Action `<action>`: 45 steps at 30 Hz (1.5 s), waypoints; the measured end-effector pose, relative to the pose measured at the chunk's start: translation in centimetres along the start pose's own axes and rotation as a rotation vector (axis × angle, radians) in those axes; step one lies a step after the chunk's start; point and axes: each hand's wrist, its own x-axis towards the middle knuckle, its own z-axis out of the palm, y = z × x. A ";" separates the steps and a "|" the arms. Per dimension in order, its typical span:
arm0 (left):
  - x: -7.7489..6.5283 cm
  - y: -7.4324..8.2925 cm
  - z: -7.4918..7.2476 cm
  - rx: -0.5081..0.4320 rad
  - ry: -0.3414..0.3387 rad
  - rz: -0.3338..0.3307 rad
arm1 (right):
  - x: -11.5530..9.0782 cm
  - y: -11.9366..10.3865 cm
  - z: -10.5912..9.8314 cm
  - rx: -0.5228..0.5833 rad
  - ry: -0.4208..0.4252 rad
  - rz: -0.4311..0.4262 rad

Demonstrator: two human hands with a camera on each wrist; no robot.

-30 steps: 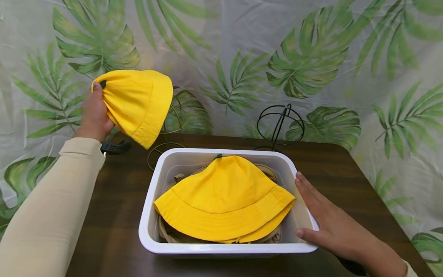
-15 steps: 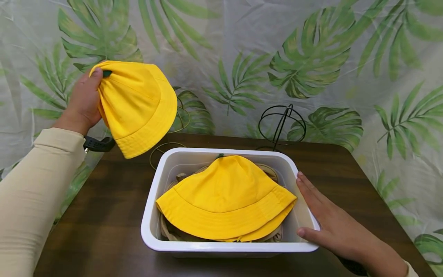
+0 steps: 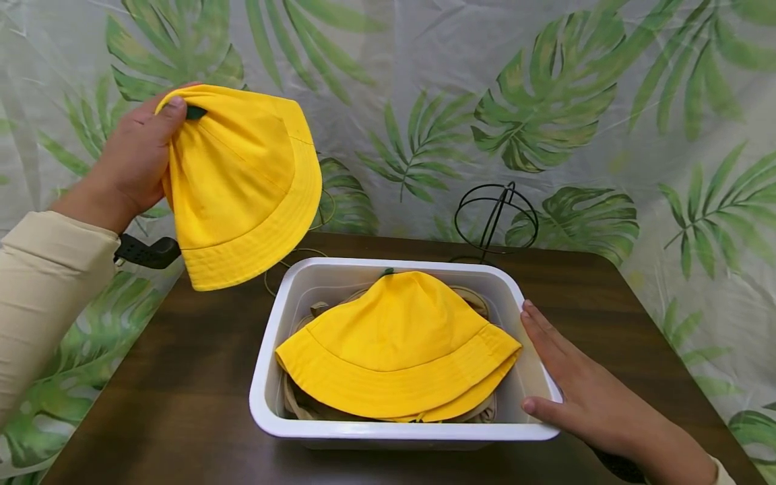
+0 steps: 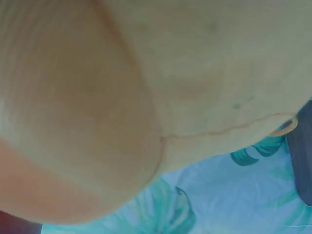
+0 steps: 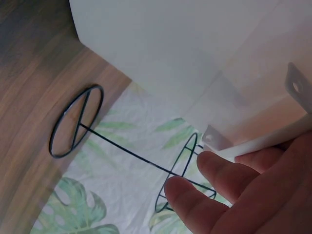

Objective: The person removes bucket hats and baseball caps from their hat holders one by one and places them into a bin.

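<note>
My left hand (image 3: 130, 158) grips a yellow bucket hat (image 3: 242, 182) by the gathered top of its crown, thumb beside a small dark green leaf tab. The hat hangs in the air at the left, brim toward the lower right. A second yellow bucket hat (image 3: 394, 337) lies flattened in a white plastic tub (image 3: 265, 397), on top of tan cloth or straps. At the tub's right rim rests my right hand (image 3: 597, 394), fingers extended; in the right wrist view its fingertips (image 5: 183, 192) show beside the tub's outer wall (image 5: 161, 53). The left wrist view is mostly filled by blurred pale surface.
The tub stands on a dark brown wooden table (image 3: 151, 377). Behind it is a black wire hat stand (image 3: 494, 222); a gold wire stand (image 3: 327, 209) is mostly hidden behind the held hat. A leaf-patterned curtain (image 3: 418, 60) hangs along the back.
My left hand has moved up and to the left and come closer, bringing the hat along and turning its brim downward. My right hand has stayed at the tub's rim.
</note>
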 end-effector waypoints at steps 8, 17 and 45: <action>-0.1 1.2 3.7 0.167 -0.142 -0.045 | -0.2 0.1 0.0 -0.001 0.002 0.016; -0.5 1.8 7.5 0.573 -0.309 -0.014 | -0.1 0.0 0.0 0.010 -0.004 0.022; -1.8 -0.3 18.0 0.381 -0.892 -0.068 | 0.1 -0.1 0.4 -0.010 0.011 -0.009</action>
